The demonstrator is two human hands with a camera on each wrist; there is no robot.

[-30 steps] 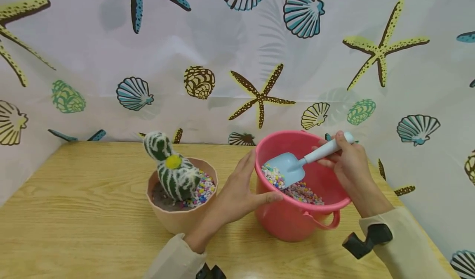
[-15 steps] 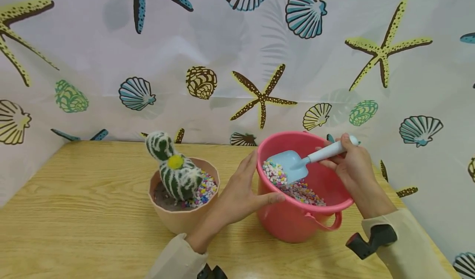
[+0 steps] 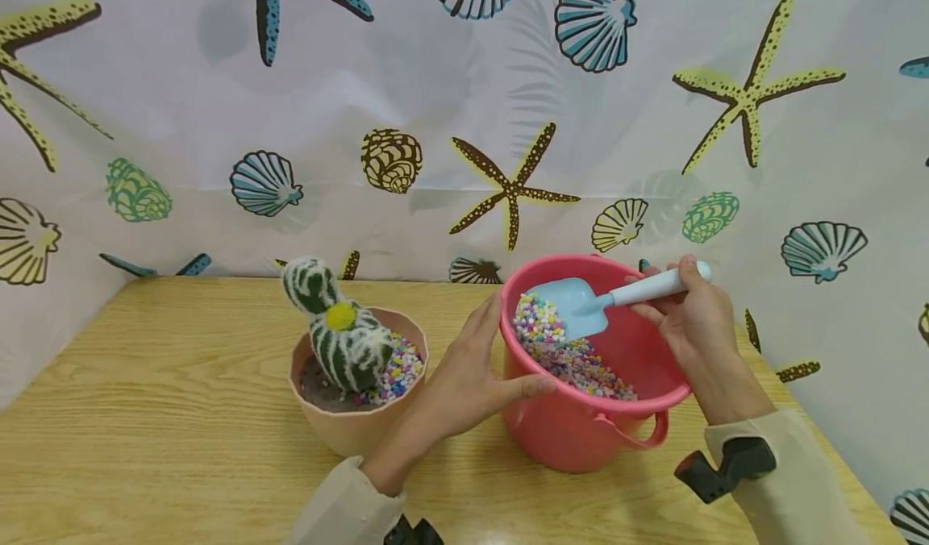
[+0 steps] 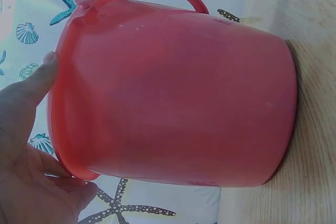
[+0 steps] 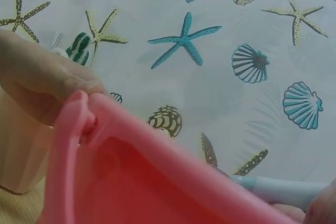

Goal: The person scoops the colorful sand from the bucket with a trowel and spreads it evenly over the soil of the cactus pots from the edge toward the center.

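Note:
In the head view, a pink bucket (image 3: 559,432) stands on the right of the table with multicoloured pebbles (image 3: 588,372) inside. My left hand (image 3: 457,380) holds its left rim, fingers along the outside and thumb over the near edge. The left wrist view shows thumb and fingers at the bucket's rim (image 4: 63,129). My right hand (image 3: 697,319) grips the white handle of a light blue toy shovel (image 3: 576,303) over the bucket's opening. Pebbles lie heaped at the blade's left edge. In the right wrist view, the near rim hides the blade.
Left of the bucket stands a peach flowerpot (image 3: 348,432) with a knitted cactus (image 3: 348,351), grey filling and some coloured pebbles. The left forearm passes close in front of it. A patterned cloth (image 3: 435,69) hangs behind the wooden table (image 3: 145,416).
The shovel has risen and shifted slightly right with my right hand, its blade tilting left. Pebbles have slid towards the bucket's left side. My left hand stays at the rim.

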